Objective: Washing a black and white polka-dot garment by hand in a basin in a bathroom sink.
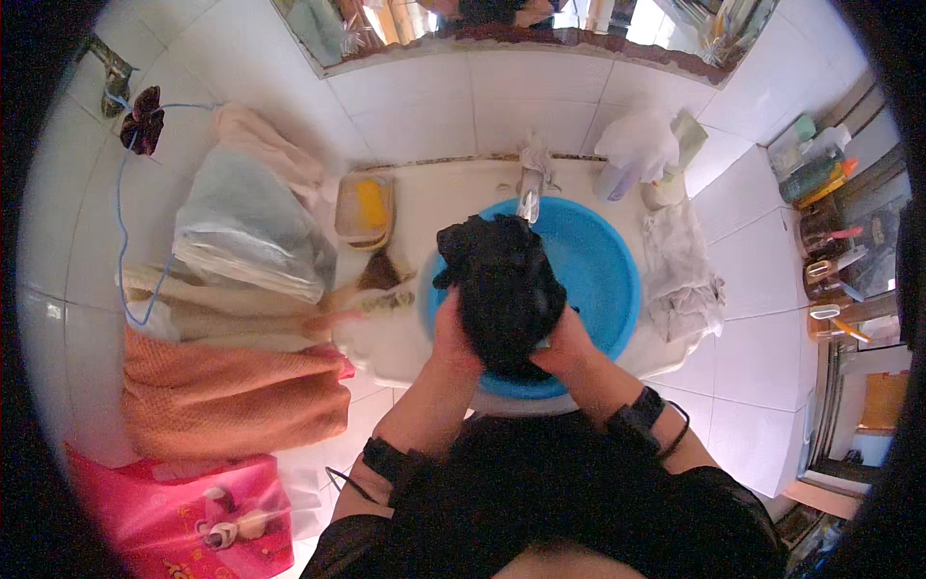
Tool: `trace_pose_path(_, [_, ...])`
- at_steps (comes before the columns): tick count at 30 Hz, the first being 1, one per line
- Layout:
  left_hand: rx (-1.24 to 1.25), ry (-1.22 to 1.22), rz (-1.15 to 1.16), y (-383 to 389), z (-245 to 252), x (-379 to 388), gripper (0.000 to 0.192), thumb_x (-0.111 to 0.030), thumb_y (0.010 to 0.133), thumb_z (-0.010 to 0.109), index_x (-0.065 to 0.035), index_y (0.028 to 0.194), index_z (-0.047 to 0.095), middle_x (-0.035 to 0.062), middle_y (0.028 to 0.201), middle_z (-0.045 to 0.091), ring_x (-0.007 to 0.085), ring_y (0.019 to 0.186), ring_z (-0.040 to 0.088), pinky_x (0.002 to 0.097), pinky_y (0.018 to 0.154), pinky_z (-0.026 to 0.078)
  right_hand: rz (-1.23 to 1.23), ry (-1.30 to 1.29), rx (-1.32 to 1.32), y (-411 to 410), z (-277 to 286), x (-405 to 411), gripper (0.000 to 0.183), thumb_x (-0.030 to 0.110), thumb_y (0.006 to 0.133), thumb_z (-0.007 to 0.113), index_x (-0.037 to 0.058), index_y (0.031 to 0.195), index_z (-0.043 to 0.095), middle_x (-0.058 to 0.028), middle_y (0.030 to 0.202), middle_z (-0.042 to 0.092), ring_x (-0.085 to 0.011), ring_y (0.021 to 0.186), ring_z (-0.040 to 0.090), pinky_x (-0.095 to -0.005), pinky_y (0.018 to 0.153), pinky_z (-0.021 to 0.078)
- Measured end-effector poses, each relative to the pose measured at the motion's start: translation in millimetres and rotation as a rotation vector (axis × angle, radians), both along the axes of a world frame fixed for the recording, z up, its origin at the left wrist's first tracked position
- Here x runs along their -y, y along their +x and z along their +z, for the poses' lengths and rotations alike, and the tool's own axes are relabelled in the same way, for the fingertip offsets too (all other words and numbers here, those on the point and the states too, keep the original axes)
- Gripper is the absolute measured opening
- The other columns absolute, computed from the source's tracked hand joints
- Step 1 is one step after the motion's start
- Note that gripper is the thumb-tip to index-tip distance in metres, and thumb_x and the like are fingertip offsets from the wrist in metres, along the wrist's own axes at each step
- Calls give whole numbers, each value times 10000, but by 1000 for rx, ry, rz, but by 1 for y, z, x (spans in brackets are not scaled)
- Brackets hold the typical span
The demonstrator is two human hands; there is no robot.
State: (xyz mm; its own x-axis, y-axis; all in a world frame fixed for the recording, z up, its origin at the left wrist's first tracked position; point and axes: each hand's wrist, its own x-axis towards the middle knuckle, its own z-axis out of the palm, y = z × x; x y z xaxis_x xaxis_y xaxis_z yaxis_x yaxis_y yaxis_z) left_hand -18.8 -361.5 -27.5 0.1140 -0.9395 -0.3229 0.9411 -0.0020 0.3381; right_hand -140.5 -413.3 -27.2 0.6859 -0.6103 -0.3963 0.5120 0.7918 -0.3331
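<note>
A bunched black cloth [506, 289] is held up between my two hands over a round blue plastic basin [604, 260]. My left hand [457, 334] grips its lower left side, and my right hand [564, 344] grips its lower right side; the fingers of both are partly hidden by the cloth. The basin sits in a white washbasin [441, 181], below a metal faucet [530, 192]. Whether water is running cannot be told.
Left of the basin lie a soap box [365, 210] with yellow soap and a dark-bristled brush [380, 271]. Towels [239, 391] hang at the left, above a pink bag [217, 528]. A crumpled whitish cloth [680, 268] lies on the right rim; bottles [814, 170] stand on the right ledge.
</note>
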Motion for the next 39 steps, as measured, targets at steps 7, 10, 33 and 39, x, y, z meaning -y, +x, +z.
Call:
trace_pose_path(7, [1462,179,-38,20,-20,-3,581,-187,794,663,-43,1282,383,107,1208,505,232,1112,491,351,964,387,-44,75,121,-10,13,21,416,359,931,409,88,1236,491,-103,1230,535,-266,1085,529,-413,944,412])
trace_pose_path(10, [925,109,-353,15,22,7,663,-127,783,616,-74,1357,288,108,1282,443,220,1178,433,348,988,356,-189,-676,-588,-10,4,33,419,310,909,472,49,1237,458,-144,1231,514,-298,1092,503,-416,948,383])
trace_pose_path(33, [279,159,-121,5,-10,-11,568,-80,672,577,-45,1226,456,132,1140,557,305,1029,561,399,880,475,341,-1328,-770,24,28,81,556,338,898,498,82,1362,330,-129,1183,529,-237,1054,523,-404,887,426])
trace_pose_path(39, [6,0,-58,24,-6,-20,598,-86,648,556,-45,1235,451,154,1142,556,310,1014,570,423,884,478,-103,-319,-179,-22,1,51,467,391,900,497,98,1261,454,-107,1144,544,-215,965,562,-362,851,455])
